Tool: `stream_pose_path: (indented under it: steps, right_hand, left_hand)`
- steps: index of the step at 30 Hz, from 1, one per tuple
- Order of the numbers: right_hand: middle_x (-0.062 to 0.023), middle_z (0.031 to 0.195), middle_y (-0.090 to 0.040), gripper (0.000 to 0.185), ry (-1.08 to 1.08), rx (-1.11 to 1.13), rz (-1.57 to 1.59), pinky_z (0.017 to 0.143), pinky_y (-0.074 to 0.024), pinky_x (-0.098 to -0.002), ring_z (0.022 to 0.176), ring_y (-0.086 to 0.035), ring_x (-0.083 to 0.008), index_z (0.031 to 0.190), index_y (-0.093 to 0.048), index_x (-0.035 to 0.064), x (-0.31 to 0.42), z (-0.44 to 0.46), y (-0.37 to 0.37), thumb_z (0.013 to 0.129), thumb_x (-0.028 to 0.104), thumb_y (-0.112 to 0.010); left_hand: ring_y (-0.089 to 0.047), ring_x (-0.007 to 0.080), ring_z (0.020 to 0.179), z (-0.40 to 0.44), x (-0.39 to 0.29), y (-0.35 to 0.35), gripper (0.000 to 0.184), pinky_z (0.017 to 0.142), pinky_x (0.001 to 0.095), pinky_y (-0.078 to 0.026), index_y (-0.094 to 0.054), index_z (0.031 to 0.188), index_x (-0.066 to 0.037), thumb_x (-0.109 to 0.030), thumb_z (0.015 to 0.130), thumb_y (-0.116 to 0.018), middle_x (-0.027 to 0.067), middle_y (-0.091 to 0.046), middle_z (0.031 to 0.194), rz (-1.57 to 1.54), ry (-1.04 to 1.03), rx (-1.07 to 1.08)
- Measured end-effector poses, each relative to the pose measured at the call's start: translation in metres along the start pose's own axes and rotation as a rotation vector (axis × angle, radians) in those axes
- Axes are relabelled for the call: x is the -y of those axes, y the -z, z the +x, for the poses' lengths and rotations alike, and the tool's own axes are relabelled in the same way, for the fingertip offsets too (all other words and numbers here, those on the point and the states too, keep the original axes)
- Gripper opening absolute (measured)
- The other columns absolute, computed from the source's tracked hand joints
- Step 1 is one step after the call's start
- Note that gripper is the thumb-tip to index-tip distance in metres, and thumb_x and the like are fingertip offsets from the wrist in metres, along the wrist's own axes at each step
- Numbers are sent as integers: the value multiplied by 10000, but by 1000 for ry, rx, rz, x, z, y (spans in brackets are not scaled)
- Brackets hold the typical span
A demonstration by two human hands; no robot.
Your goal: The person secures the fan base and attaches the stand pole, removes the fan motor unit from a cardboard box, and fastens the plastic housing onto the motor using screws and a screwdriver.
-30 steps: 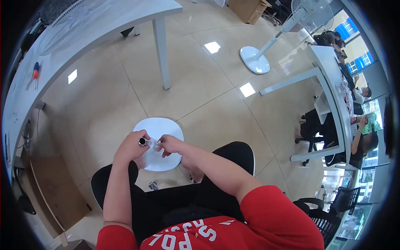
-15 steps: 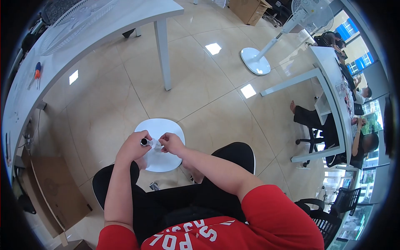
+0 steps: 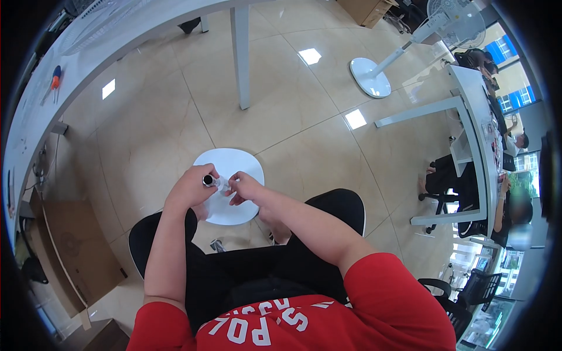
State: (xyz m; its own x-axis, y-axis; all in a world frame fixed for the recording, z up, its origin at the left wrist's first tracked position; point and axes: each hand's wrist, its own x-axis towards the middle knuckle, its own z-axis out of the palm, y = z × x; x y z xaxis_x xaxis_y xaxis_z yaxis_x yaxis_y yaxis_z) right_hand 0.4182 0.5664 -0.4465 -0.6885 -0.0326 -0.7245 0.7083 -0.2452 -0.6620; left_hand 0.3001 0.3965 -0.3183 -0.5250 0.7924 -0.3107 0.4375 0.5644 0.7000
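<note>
A short tube [image 3: 209, 181] with a shiny chrome rim and a dark opening is gripped in my left hand [image 3: 192, 186], its rim facing up toward me. A whitish translucent part [image 3: 223, 186] sits at its right side, between my two hands. My right hand [image 3: 246, 188] has its fingers bent in a pinch against that side; whatever is between the fingertips is too small to make out. Both hands are over a white rounded seat or stool top [image 3: 228, 213], low between my knees.
A white table [image 3: 140, 29] curves along the left, bearing an orange-and-blue screwdriver [image 3: 56, 79] and a plastic basket [image 3: 96, 26]. A cardboard box [image 3: 82, 248] stands below it. Ahead is a white standing fan [image 3: 370, 77]; people sit at another white table [image 3: 468, 93] on the right.
The view has tilted slightly, so the tables and fan sit higher in it. My left hand still holds the tube; my right fingers have shifted a little and spread slightly beside it.
</note>
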Motion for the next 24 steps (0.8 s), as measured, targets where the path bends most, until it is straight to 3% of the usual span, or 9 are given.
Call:
stream_pose_path:
  steps: [4, 13, 18, 22, 24]
  right_hand:
    - [-177, 1111, -745, 344, -20, 7, 29, 586, -636, -371, 712, -775, -265, 1358, -436, 16, 3, -5, 0, 1122, 259, -492]
    - [-156, 1117, -758, 386, -28, 15, -77, 658, -657, -399, 749, -789, -282, 1379, -419, -8, 12, -10, -2, 1061, 190, -511]
    - [-165, 1255, -759, 441, -87, 99, -61, 642, -648, -336, 758, -792, -250, 1376, -490, -47, 12, -8, 3, 1134, 321, -488]
    - [-137, 1242, -761, 487, -74, 109, -70, 653, -652, -363, 737, -797, -256, 1378, -547, -51, 7, -8, 5, 1145, 369, -471]
    - [-153, 1199, -761, 487, -30, -60, -105, 632, -642, -353, 742, -790, -242, 1357, -574, -47, 6, -10, 0, 1128, 379, -525]
  left_hand:
    - [-743, 339, 976, 1, 3, -2, 287, 870, 400, -570, -696, 1067, -14, -43, 815, -829, 185, -765, 1006, -5, 3, -5]
    - [-738, 347, 989, -1, 2, -1, 281, 872, 406, -570, -697, 1065, -24, -54, 817, -824, 174, -765, 1027, 18, 19, -19]
    - [-736, 343, 982, -1, 3, -1, 272, 865, 412, -570, -691, 1054, -27, -58, 820, -825, 166, -765, 1024, 12, 25, -9]
    - [-734, 338, 975, 0, 9, -3, 276, 862, 412, -569, -686, 1047, -27, -64, 816, -833, 157, -765, 1020, 21, -13, -21]
    - [-733, 338, 976, 0, 9, -4, 281, 863, 412, -569, -686, 1050, -28, -68, 815, -835, 155, -765, 1021, 16, -17, -20]
